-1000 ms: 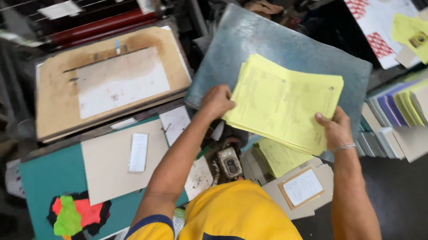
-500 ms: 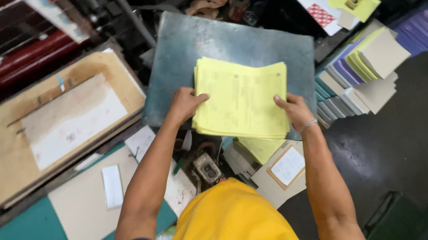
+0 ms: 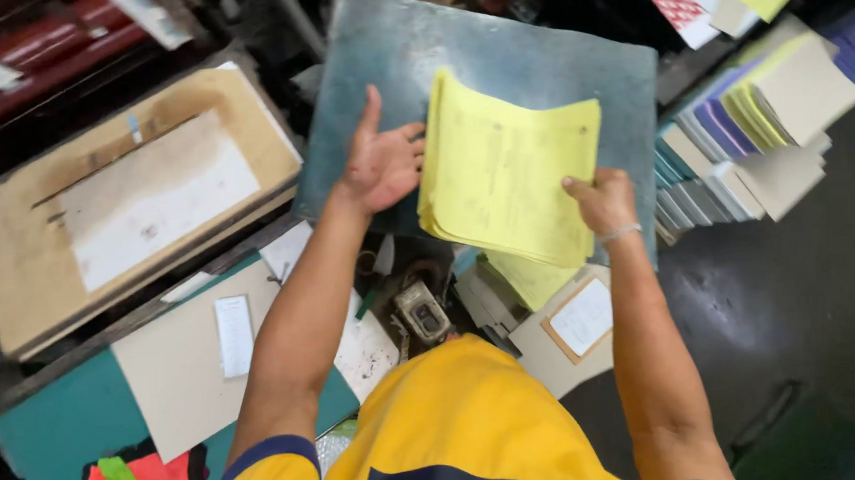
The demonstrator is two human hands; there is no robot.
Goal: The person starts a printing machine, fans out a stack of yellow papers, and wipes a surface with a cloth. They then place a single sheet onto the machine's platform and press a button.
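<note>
Yellow paper stack pinched by right hand; left hand spread open against edge.

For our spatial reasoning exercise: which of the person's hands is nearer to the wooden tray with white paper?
Left. The left hand is just right of the wooden tray; the right hand grips the yellow sheets farther away.

Thin matt yellow paper sheets, slightly curled; scuffed, dull grey-blue metal plate beneath; rough brown wooden board, worn; matt grey cardboard; yellow cloth shirt
</note>
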